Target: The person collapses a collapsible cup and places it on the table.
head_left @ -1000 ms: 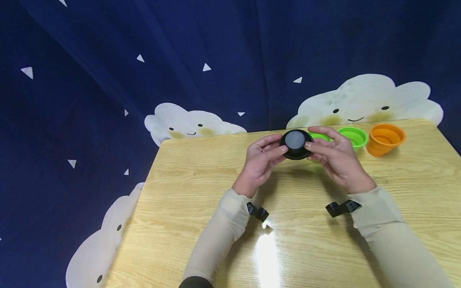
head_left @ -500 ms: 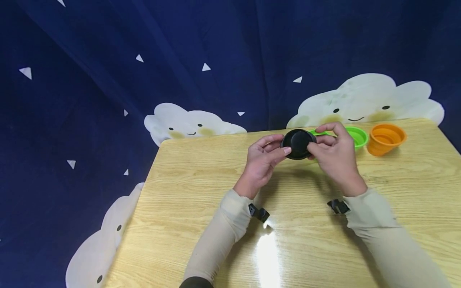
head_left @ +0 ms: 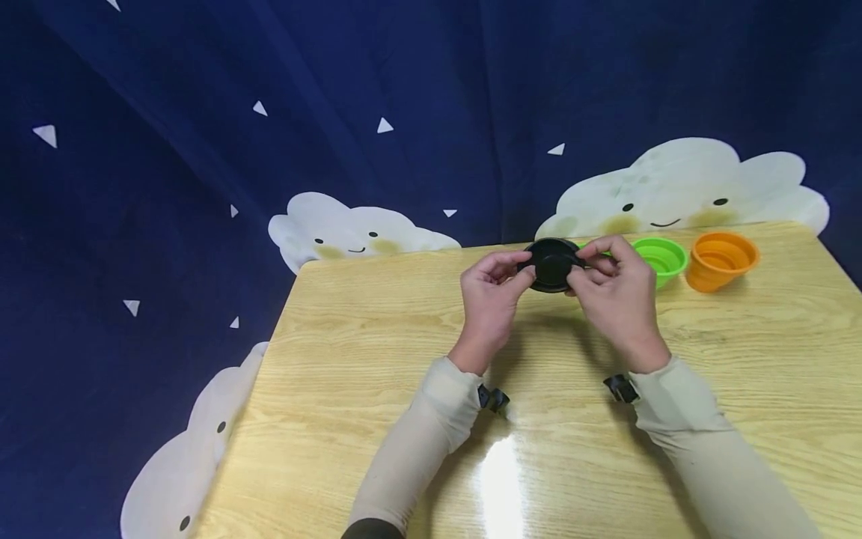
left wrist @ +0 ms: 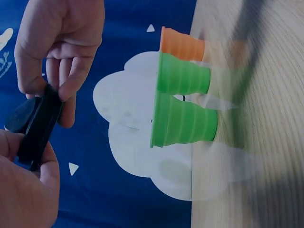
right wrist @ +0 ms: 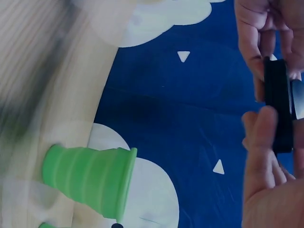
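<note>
A black, round, collapsible cup (head_left: 552, 266) is held up above the table, folded nearly flat, its hollow side facing the head camera. My left hand (head_left: 493, 299) pinches its left rim between thumb and fingers. On the opposite rim, my right hand (head_left: 616, 296) pinches in the same way. Seen edge-on in the left wrist view, the black cup (left wrist: 40, 128) is a thin slab with a disc-like base bulging from one side. The right wrist view also shows the black cup (right wrist: 278, 104) edge-on between both hands.
Behind my right hand stand two green ribbed cups, one a green cup (left wrist: 185, 121) mostly hidden in the head view, the other a green cup (head_left: 663, 258). An orange cup (head_left: 720, 262) stands at their right. A blue curtain (head_left: 404, 75) hangs behind the wooden table (head_left: 350, 337).
The cup's raised grey base has been pushed in, so a dark hollow now faces the head camera. My right hand has shifted left, and both hands' fingertips have moved onto the rim.
</note>
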Demonstrator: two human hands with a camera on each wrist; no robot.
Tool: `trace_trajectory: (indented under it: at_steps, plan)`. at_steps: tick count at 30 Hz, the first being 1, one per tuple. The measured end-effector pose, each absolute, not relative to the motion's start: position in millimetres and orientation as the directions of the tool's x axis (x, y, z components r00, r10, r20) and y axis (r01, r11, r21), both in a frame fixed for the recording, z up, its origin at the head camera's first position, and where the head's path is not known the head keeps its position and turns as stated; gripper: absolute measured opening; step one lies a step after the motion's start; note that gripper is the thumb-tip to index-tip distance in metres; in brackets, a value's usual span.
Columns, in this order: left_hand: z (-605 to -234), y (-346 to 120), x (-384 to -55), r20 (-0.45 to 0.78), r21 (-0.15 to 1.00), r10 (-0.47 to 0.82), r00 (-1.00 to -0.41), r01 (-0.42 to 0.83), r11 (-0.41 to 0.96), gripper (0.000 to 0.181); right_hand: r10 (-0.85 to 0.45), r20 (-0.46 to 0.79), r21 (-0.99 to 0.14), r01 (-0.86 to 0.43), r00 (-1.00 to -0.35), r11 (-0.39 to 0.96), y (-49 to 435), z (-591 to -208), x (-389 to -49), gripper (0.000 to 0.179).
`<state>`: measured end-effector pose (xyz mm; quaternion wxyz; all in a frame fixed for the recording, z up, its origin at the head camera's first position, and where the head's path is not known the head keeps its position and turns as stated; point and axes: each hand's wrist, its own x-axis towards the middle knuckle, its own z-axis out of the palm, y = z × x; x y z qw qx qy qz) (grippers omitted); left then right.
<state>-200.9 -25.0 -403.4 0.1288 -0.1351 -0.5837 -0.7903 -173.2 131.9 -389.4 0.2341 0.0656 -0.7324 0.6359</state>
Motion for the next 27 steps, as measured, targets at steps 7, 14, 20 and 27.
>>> trace_trajectory:
  at_steps: [7,14,20,27]
  plan:
    - [-402.2,-32.8,-201.8,0.44,0.868,0.05,-0.897,0.41,-0.279,0.017,0.219,0.464,-0.886,-0.446,-0.859,0.129,139.1,-384.1,-175.4,0.021]
    - [-394.3,-32.0,-197.4,0.514,0.855,0.108,-0.851,0.499,-0.139,0.015,0.161,0.529,-0.848,-0.512,-0.834,0.137,139.2,-386.7,-176.4,0.024]
    - [-368.7,-32.0,-182.5,0.574,0.812,0.139,-0.807,0.583,0.025,0.016,0.119,0.578,-0.81,-0.549,-0.808,0.204,138.8,-388.6,-174.3,0.029]
    - [-369.3,-30.3,-183.2,0.586,0.806,0.134,-0.8,0.592,0.008,0.015,0.087,0.621,-0.763,-0.576,-0.779,0.293,132.4,-370.7,-164.0,0.036]
